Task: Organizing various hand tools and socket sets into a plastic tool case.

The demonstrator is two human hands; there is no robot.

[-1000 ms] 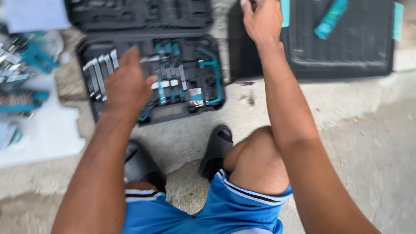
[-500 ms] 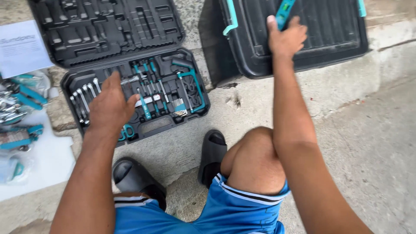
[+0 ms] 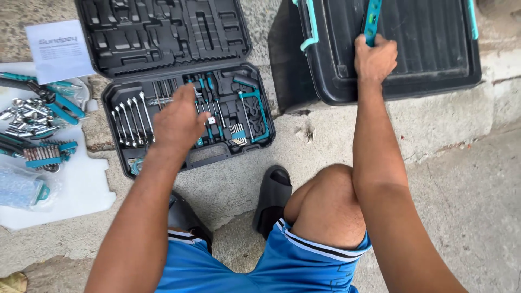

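The right hand (image 3: 375, 58) is now closed around a teal, bar-shaped tool (image 3: 372, 20), probably a small spirit level, which lies on the ribbed lid of the black storage bin (image 3: 429, 49) at the top right. Half a second ago the fingers were only spread over that tool; now they wrap its lower end, so the grasp looks made, though the tool still seems to rest against the lid and not to be lifted.

The left hand (image 3: 176, 123) has moved slightly to the right over the open tool case (image 3: 190, 116) and hovers, fingers loosely curled and holding nothing that can be seen, above the moulded tray. It sits between the row of wrenches (image 3: 130, 122) on its left and the teal-handled screwdrivers (image 3: 209, 95) and small hacksaw (image 3: 255, 111) on its right. Whether it touches the tray cannot be told, since the hand hides what lies beneath it.

The case's lid half (image 3: 163, 32) shows empty moulded slots. To the left, on a white foam sheet (image 3: 76, 190) on the concrete ground (image 3: 467, 206), lie loose pliers and sockets (image 3: 38, 111) and a folded paper leaflet (image 3: 59, 50). The person squats, black slides (image 3: 271, 195) on the feet and blue shorts (image 3: 293, 260) showing.
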